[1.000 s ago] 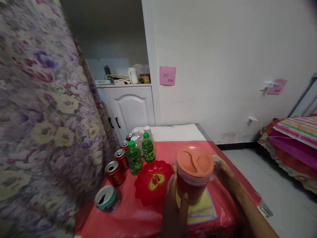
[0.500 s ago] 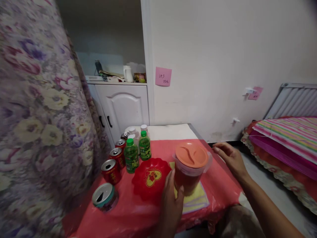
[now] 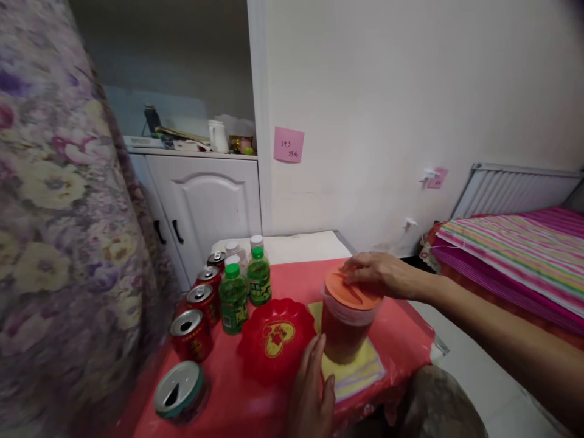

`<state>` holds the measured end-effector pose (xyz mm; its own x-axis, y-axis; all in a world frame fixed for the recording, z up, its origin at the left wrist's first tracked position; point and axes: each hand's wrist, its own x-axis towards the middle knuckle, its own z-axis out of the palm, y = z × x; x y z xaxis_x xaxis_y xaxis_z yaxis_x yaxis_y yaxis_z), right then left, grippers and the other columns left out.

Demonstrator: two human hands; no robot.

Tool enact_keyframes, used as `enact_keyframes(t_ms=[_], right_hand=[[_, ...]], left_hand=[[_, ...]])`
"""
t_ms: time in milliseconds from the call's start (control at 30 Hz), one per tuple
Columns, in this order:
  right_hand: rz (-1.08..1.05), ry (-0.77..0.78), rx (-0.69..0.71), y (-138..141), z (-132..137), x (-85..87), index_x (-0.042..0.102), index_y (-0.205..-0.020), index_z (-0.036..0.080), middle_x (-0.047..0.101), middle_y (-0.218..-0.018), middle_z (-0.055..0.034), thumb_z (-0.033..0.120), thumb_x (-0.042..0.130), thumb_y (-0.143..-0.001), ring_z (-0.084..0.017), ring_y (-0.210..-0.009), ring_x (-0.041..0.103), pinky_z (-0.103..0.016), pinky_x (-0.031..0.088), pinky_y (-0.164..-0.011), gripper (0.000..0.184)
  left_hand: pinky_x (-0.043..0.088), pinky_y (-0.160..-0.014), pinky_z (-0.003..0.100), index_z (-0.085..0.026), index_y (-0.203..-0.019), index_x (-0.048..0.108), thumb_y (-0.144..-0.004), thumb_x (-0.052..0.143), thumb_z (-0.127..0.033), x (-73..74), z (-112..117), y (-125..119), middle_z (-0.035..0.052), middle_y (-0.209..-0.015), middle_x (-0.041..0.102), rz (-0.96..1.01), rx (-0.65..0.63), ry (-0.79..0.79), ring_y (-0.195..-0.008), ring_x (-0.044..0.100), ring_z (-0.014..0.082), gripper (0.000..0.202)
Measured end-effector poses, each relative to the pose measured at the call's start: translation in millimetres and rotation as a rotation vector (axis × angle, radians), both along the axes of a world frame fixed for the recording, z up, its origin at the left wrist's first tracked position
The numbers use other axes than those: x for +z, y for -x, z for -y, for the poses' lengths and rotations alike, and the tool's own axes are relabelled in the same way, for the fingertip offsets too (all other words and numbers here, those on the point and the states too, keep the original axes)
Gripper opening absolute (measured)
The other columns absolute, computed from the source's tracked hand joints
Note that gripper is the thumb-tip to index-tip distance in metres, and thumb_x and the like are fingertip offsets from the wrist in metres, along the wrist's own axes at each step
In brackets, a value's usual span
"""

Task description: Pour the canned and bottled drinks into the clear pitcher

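A clear plastic pitcher (image 3: 344,334) of dark reddish-brown liquid stands upright on a folded yellow cloth (image 3: 360,372). Its orange lid (image 3: 335,286) sits on top. My right hand (image 3: 376,272) reaches over from the right, fingers curled on the lid's raised grip. At the pitcher's lower left is my left hand (image 3: 310,389), fingers extended and thumb apart, holding nothing; whether a fingertip touches the pitcher I cannot tell. Left of it lies a red scalloped plate (image 3: 255,356) with a yellow heart print, partly behind my left hand.
Two green-capped bottles (image 3: 234,301) stand behind the plate, with several white-capped bottles (image 3: 235,249) farther back. Red cans (image 3: 191,336) line the left side, and a teal-rimmed can (image 3: 179,392) sits nearest. A red cover (image 3: 228,395) drapes the table; a bed (image 3: 515,255) is at right.
My right hand has moved left from beside the pitcher onto its lid. My left hand has drawn slightly down and away from the pitcher's side. The view has shifted a little rightward.
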<state>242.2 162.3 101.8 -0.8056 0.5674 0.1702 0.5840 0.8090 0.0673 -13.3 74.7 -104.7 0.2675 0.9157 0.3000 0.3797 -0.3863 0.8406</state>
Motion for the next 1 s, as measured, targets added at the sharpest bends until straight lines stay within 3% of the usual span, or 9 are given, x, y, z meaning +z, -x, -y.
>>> enact_keyframes(t_ms=[167, 333, 633, 867, 1000], right_hand=[[0.259, -0.122, 0.121, 11.3, -7.3, 17.6, 0.066, -0.112, 0.020, 0.068, -0.119, -0.0118, 0.017, 0.039, -0.100, -0.020, -0.091, 0.062, -0.036, 0.046, -0.080, 0.030], [0.395, -0.152, 0.155, 23.3, -6.9, 35.2, 0.065, -0.091, 0.018, 0.068, -0.106, -0.0077, 0.018, 0.038, -0.102, -0.016, -0.075, 0.056, -0.033, 0.041, -0.071, 0.029], [0.271, -0.034, 0.142, 13.9, -9.0, 41.3, 0.062, -0.089, 0.018, 0.060, -0.094, -0.0056, 0.011, 0.040, -0.099, -0.016, -0.081, 0.051, -0.029, 0.041, -0.068, 0.024], [0.297, -0.011, 0.081, 23.1, -1.9, 47.3, 0.059, -0.079, 0.017, 0.057, -0.085, -0.0063, 0.004, 0.051, -0.086, -0.018, -0.077, 0.048, -0.031, 0.043, -0.072, 0.017], [0.323, -0.035, 0.034, 30.1, 1.8, 47.4, 0.060, -0.085, 0.016, 0.059, -0.086, -0.0064, 0.005, 0.055, -0.080, -0.018, -0.075, 0.050, -0.033, 0.043, -0.075, 0.013]], left_hand=[[0.035, -0.118, 0.041, -0.022, -0.149, 0.042, -0.096, 0.036, -0.018, -25.2, -8.7, 1.3, 0.0117, -0.155, 0.047, -0.063, -0.098, -0.115, -0.144, 0.040, 0.0208, 0.053], [0.036, -0.117, 0.040, -0.024, -0.148, 0.043, -0.096, 0.032, -0.016, -30.3, -8.3, -10.0, 0.0093, -0.156, 0.045, -0.044, -0.002, -0.178, -0.145, 0.040, 0.0195, 0.053], [0.039, -0.115, 0.039, -0.024, -0.145, 0.048, -0.094, 0.035, -0.015, -37.5, -9.4, -14.9, 0.0101, -0.153, 0.050, -0.020, 0.031, -0.209, -0.141, 0.045, 0.0205, 0.053], [0.040, -0.115, 0.037, -0.024, -0.144, 0.050, -0.094, 0.035, -0.014, -51.6, -10.8, 0.0, 0.0102, -0.151, 0.052, -0.029, 0.026, -0.252, -0.140, 0.046, 0.0206, 0.053], [0.042, -0.114, 0.032, -0.025, -0.146, 0.047, -0.095, 0.035, -0.013, -57.6, -13.2, 14.2, 0.0077, -0.153, 0.049, -0.081, -0.048, -0.271, -0.141, 0.045, 0.0183, 0.054]])
